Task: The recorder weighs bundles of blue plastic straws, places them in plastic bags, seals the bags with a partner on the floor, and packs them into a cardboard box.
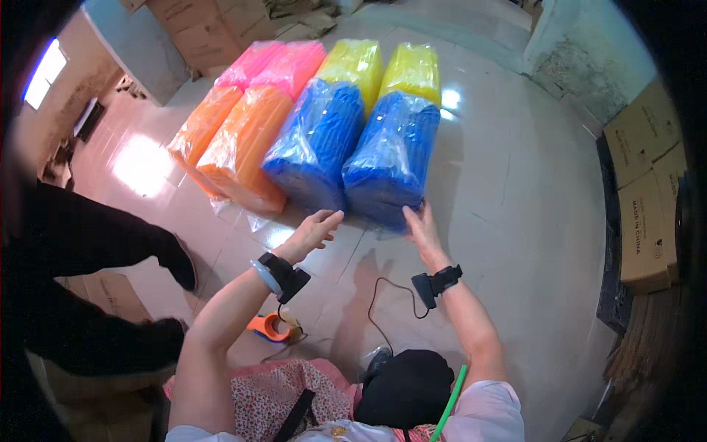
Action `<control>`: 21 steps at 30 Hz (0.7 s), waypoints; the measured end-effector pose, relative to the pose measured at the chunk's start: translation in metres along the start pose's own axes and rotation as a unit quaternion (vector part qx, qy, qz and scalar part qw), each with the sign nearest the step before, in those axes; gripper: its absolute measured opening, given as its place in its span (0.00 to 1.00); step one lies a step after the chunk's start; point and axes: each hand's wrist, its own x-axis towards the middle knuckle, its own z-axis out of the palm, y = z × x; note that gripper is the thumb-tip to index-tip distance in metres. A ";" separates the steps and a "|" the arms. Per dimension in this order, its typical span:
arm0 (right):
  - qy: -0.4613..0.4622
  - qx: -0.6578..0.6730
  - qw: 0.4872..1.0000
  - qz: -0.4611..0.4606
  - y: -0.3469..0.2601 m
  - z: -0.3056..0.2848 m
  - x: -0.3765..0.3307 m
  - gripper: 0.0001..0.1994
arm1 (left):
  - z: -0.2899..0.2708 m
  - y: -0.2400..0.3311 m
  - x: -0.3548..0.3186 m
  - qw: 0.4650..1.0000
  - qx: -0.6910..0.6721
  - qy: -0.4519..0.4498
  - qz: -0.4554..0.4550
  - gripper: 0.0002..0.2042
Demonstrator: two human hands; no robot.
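I see two blue bundles wrapped in clear plastic, lying side by side on the floor. The right blue bundle (390, 158) touches the left blue bundle (315, 144), both stretched away from me, their near ends closest.

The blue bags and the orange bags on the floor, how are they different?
The blue bags lie right by the hands; the orange bags lie further left, untouched. The right hand touches a blue bag, and the left hand is open just beside one. Blue bags lie below yellow ones; orange below pink ones. All are clear plastic bundles.
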 end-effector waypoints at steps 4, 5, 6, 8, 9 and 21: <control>-0.022 -0.176 0.984 0.023 0.058 -0.030 -0.003 0.30 | -0.042 -0.022 -0.031 0.982 0.130 -0.136 0.027 0.24; -0.059 -0.148 0.985 0.068 0.066 -0.036 -0.014 0.28 | -0.059 -0.021 -0.046 0.975 0.147 -0.168 -0.004 0.23; -0.113 -0.150 0.976 0.109 0.071 -0.036 -0.029 0.27 | -0.079 -0.029 -0.063 0.978 0.143 -0.150 -0.026 0.23; -0.204 -0.172 0.949 0.167 0.091 -0.044 -0.051 0.24 | -0.109 -0.040 -0.088 0.983 0.124 -0.125 -0.052 0.23; -0.251 -0.191 0.930 0.189 0.105 -0.045 -0.058 0.22 | -0.127 -0.046 -0.104 0.981 0.143 -0.098 -0.090 0.23; -0.592 -0.343 0.625 -0.376 0.086 0.190 -0.120 0.23 | -0.188 -0.247 -0.180 0.960 -0.061 0.092 -0.256 0.21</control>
